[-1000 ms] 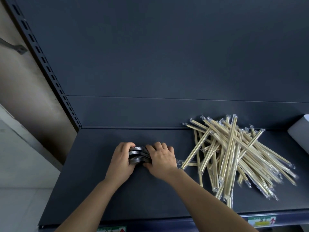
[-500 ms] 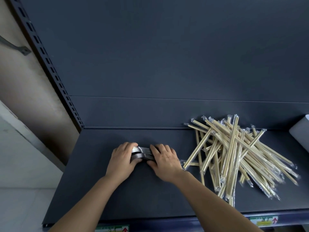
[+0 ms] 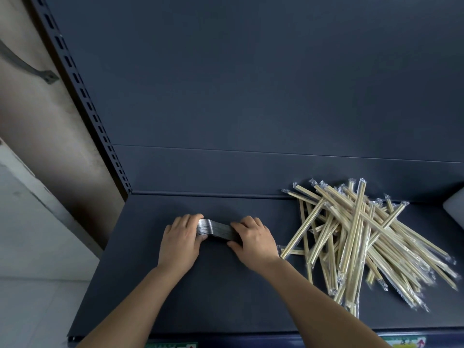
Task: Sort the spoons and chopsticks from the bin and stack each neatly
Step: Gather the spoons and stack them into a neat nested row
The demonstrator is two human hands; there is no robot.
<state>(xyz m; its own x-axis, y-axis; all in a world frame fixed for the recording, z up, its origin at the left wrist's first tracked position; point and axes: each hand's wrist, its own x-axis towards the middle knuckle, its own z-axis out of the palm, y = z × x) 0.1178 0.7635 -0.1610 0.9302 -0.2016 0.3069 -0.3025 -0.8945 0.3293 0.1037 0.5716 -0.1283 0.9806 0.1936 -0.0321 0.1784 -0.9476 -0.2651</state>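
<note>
A stack of metal spoons (image 3: 217,228) is gripped at both ends on a dark grey shelf (image 3: 226,297), as seen from the head camera. The left hand (image 3: 179,243) is curled over the stack's left end, with the fingers wrapped across the top and the thumb pressed against the near side. The right hand (image 3: 253,241) is closed round the right end in the same manner, its thumb laid along the near edge. The spoons are packed edge against edge and are set on the shelf's left half, about midway between its front lip and the back panel (image 3: 251,96). Only the short stretch between the two hands is exposed, so the bowls and handle tips cannot be made out. To the right of the right hand, apart from the spoons, a loose heap of wooden chopsticks (image 3: 364,237) is spread across the shelf. The pairs are sealed in clear plastic sleeves and crossed at many angles, and one pair reaches out close to the right wrist. A white object (image 3: 455,209) is cut off by the frame's right edge, just beyond the heap. A slotted upright (image 3: 82,96) is fixed along the shelf unit's left side, and coloured labels (image 3: 406,344) are partly shown on the front lip.
</note>
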